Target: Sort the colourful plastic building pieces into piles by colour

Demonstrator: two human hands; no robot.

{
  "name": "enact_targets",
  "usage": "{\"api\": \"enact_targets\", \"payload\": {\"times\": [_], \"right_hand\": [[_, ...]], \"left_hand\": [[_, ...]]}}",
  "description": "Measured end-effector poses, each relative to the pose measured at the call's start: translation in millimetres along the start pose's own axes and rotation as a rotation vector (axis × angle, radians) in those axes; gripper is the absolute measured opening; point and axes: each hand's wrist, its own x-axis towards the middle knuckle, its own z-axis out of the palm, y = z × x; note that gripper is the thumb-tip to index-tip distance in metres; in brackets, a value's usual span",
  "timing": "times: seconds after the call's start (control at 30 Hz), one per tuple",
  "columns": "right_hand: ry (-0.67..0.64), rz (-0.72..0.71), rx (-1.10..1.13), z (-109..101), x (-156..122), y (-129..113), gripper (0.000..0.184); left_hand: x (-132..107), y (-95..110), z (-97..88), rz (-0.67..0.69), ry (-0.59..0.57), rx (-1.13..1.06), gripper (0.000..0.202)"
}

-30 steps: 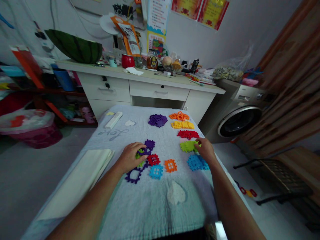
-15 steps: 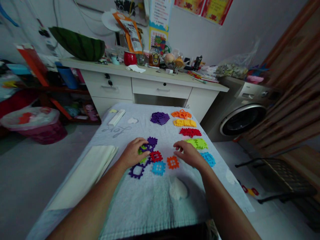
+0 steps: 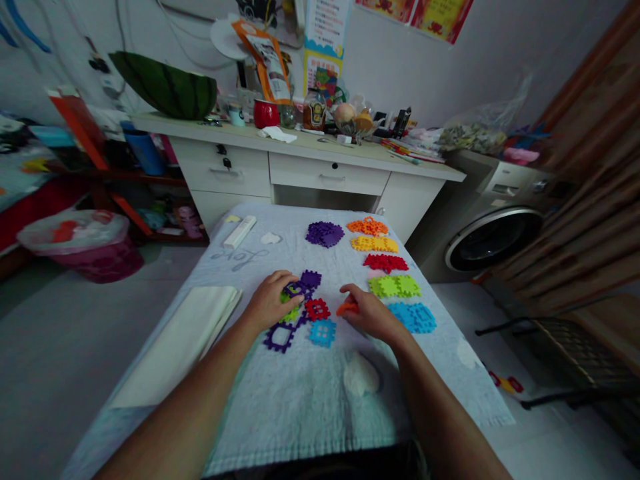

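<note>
My left hand [image 3: 270, 303] is curled over a group of notched plastic building tiles, thumb and fingers on either side of a purple and green part [image 3: 293, 291]. The fingers hide some of it. A purple tile [image 3: 279, 338] with a large opening lies at the near end of the group, and a solid purple tile [image 3: 311, 279] at the far end. Beside them are a red window tile [image 3: 317, 309] and a light blue window tile [image 3: 322, 333]. My right hand [image 3: 369, 313] pinches an orange tile [image 3: 347, 309], tilted and partly covered by the fingers.
Toward the back of the cloth-covered table [image 3: 300, 400] sits a purple tile pile [image 3: 325, 234]. Orange [image 3: 367, 227], yellow [image 3: 374, 244], red [image 3: 385, 263], green [image 3: 395, 287] and blue tiles [image 3: 414, 318] line the right. Folded cloth [image 3: 175, 343] and a white box [image 3: 240, 232] lie left.
My right hand has closed on the orange tile, which lay flat on the cloth before and is now tilted in the fingers. My left hand stays over the tile group. The view has shifted slightly.
</note>
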Motion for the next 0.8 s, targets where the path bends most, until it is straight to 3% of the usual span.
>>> {"api": "enact_targets", "payload": {"times": [0.17,0.33,0.47,0.8], "right_hand": [[0.136,0.019,0.011,7,5,8,0.03],[0.286,-0.096,-0.141,17,8,24,0.03],[0.203,-0.106,-0.213,18,8,26,0.039],[-0.016,-0.149,-0.384,0,10,7,0.028]], "left_hand": [[0,-1,0.5,0.024,-0.001,-0.002,0.037],[0,-1,0.5,0.028,-0.004,-0.005,0.037],[0,-1,0.4,0.034,0.011,-0.002,0.036],[-1,-4,1.4,0.031,-0.013,0.012,0.036]]}}
